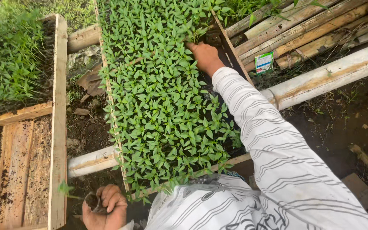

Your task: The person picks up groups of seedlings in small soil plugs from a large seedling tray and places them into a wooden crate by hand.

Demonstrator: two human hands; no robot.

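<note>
Outdoor nursery, muddy ground, bamboo poles [320,81] keeping the wooden seedling tray [231,51] off the soil. Right hand [205,57] reaches to the tray's far edge, fingers buried in seedlings [162,106]; grip can't tell. Left hand [105,206] is closed around a small soil plug [93,201], held low near the body.

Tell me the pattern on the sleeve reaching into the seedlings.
White sleeve with thin grey stripes; head view.

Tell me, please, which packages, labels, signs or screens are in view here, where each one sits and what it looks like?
Small packet: lies on the bamboo poles just right of the seedling tray, near the right hand; flat, rectangular, white with a green border and a small red spot; slightly crumpled.
No other labels, signs or screens show.
</note>
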